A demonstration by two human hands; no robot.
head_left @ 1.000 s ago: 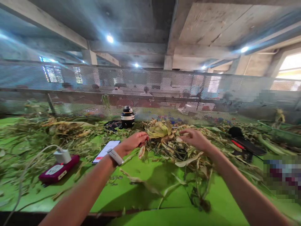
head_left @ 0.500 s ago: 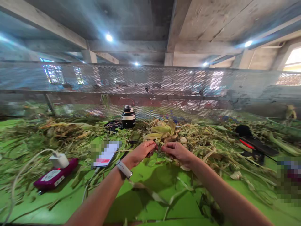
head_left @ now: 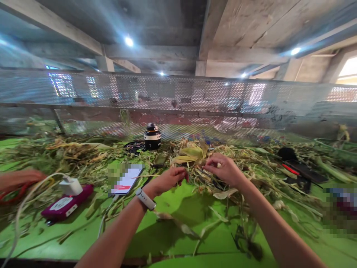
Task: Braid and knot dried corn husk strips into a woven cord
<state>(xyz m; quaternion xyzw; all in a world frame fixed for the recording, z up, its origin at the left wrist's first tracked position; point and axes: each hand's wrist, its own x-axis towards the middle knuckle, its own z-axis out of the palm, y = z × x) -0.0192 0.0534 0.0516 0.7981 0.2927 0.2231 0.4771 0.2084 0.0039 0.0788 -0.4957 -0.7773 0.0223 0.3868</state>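
Observation:
My left hand [head_left: 170,178], with a light watch on its wrist, hovers over the green table [head_left: 167,238]. Its fingers are curled together; whatever they hold is too small to make out. My right hand [head_left: 223,169] is farther right and slightly higher, above a heap of dried leaves and stems [head_left: 248,176]. Its thumb and fingers come together in a pinch, and what lies between them is hidden. Just beyond both hands lies a broad yellow-green leaf [head_left: 192,153]. A wide gap separates the two hands.
Left of my arm lies a phone [head_left: 129,179] with a cable, near a purple power strip [head_left: 67,204] holding a white charger [head_left: 70,185]. A black bottle [head_left: 152,137] stands before the perforated metal screen [head_left: 178,93]. Another person's hand [head_left: 21,180] is at far left, beside red-orange strands.
My hands have moved apart: the right went right and up over the heap, while the left stayed nearly in place. Another person's hand has come in at the left edge.

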